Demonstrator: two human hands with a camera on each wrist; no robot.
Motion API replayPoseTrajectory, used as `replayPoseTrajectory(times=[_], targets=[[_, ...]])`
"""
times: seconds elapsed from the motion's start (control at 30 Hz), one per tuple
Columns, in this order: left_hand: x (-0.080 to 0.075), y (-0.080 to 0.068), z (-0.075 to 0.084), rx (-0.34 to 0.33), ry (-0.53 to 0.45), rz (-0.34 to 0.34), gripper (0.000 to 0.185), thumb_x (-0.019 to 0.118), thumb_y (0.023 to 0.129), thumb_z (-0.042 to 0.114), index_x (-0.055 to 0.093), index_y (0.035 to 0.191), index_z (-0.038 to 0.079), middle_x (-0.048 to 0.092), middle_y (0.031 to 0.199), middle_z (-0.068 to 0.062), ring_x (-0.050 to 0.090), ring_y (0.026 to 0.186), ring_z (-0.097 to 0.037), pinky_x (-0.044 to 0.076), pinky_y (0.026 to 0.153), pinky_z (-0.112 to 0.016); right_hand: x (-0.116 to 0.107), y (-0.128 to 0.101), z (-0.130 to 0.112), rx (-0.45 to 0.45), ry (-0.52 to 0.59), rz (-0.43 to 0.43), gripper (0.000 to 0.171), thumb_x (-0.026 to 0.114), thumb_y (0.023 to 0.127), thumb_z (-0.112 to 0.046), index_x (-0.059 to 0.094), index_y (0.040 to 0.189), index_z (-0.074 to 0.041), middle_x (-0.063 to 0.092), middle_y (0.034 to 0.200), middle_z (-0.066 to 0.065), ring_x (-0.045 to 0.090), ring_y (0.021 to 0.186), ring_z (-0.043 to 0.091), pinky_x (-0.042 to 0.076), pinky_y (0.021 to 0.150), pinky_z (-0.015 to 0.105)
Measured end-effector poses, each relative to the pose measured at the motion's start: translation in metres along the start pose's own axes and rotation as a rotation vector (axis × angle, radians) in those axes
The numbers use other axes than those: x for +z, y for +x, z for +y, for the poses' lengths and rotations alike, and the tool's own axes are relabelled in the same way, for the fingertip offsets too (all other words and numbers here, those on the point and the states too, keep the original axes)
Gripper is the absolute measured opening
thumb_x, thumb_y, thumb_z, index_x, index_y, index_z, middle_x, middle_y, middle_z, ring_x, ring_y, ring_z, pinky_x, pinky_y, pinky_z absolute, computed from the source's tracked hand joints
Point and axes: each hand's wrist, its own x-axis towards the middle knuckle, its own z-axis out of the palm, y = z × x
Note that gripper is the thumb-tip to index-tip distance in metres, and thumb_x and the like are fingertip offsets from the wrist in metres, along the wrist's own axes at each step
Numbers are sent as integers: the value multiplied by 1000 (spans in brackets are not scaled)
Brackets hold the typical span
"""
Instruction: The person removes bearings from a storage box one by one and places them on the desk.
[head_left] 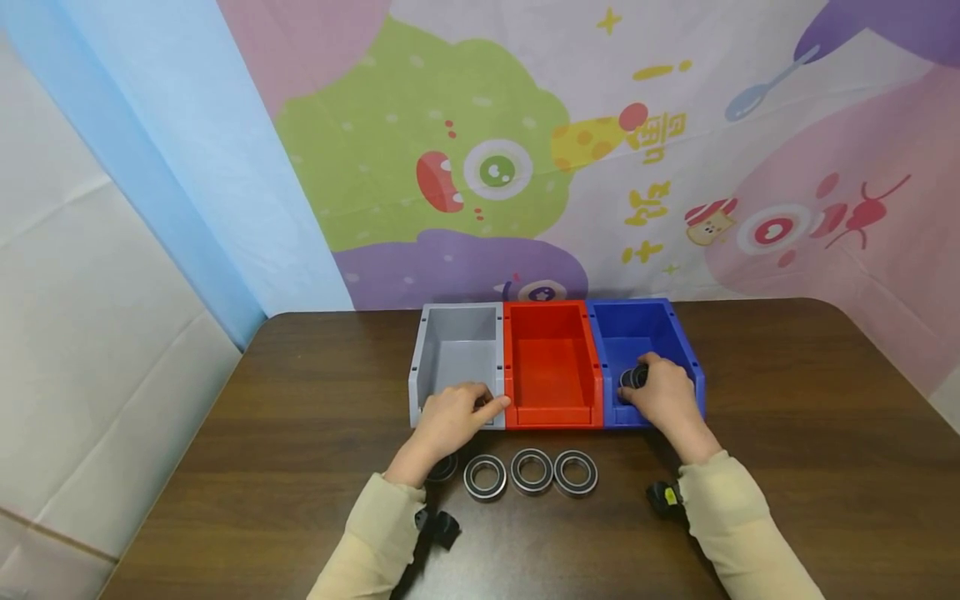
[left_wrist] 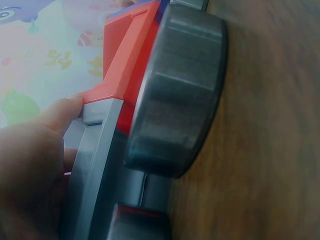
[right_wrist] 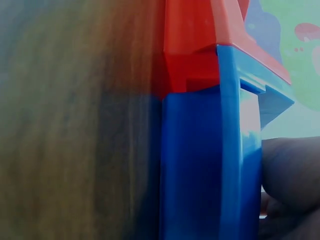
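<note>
Right hand [head_left: 663,396] curled round a bearing [head_left: 633,377] inside the blue bin [head_left: 686,350] (table's far edge). Left hand [head_left: 450,419] resting, fingers loosely bent, on the grey bin [head_left: 457,346] front lip, gripping nothing visible.

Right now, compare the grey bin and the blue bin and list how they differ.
The grey bin stands at the left end of the row, the blue bin at the right end. The left hand rests at the grey bin's front lip, while the right hand holds a bearing inside the blue bin. No bearing shows in the grey bin. Both share the same open-front shape and flank the red bin.
</note>
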Motion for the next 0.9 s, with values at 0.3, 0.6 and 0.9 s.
replayPoseTrajectory(times=[0.3, 0.6, 0.9], targets=[[2, 0, 0, -3, 5, -9, 40, 47, 88, 52, 62, 79, 16, 50, 64, 6, 45, 55, -10, 37, 51, -24, 0, -6, 2, -28, 27, 57, 55, 70, 76, -23, 50, 116, 9, 55, 107, 32, 54, 92, 44, 44, 77, 53], [1, 0, 1, -4, 6, -8, 40, 47, 88, 53, 61, 78, 16, 49, 62, 6, 45, 54, -11, 36, 50, -24, -6, -12, 1, -84, 31, 126, 50, 70, 75, -23, 54, 111, 7, 56, 103, 31, 54, 91, 42, 42, 78, 53], [0, 1, 1, -12, 14, -13, 40, 47, 88, 53, 62, 80, 16, 49, 63, 6, 45, 55, -10, 37, 50, -24, -17, -14, -4, -122, 38, 98, 51, 67, 78, -26, 53, 115, 5, 53, 110, 30, 52, 96, 43, 41, 82, 55]])
